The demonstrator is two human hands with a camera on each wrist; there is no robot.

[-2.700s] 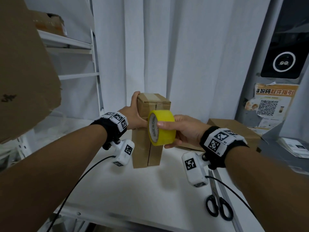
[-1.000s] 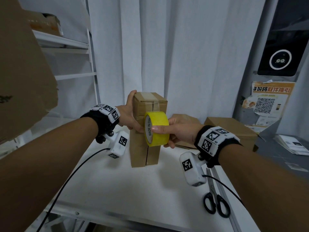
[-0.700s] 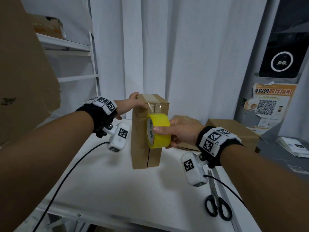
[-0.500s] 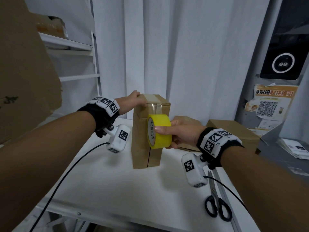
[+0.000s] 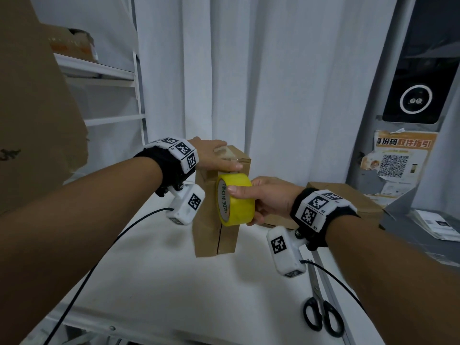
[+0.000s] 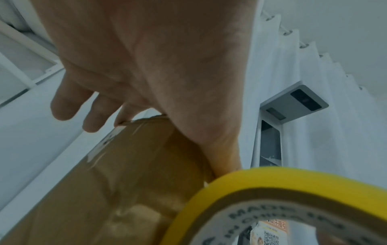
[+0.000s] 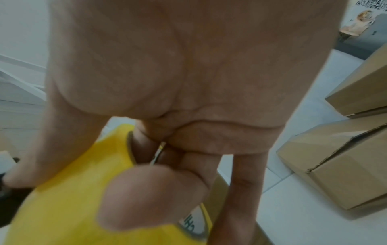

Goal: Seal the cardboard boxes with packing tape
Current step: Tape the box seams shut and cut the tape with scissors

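Your left hand [image 5: 216,156] lay flat, fingers straight, atop the upright box [image 5: 214,220] on the table [image 5: 174,290]; your right hand [image 5: 267,199] clamped the tape roll [image 5: 235,202] against its front. The box probably tipped easily; steady its top.

Black-handled scissors [image 5: 321,312] lie closed on the white table [image 5: 174,290], near its right edge. White pleated curtains [image 5: 261,78] hang behind the table. At left stands a white shelving unit [image 5: 112,73]. At right, a dark panel with a white ring [image 5: 415,98] is mounted above an orange-headed poster bearing a QR code [image 5: 395,163]. Printed papers [image 5: 438,224] rest on a grey surface at far right.
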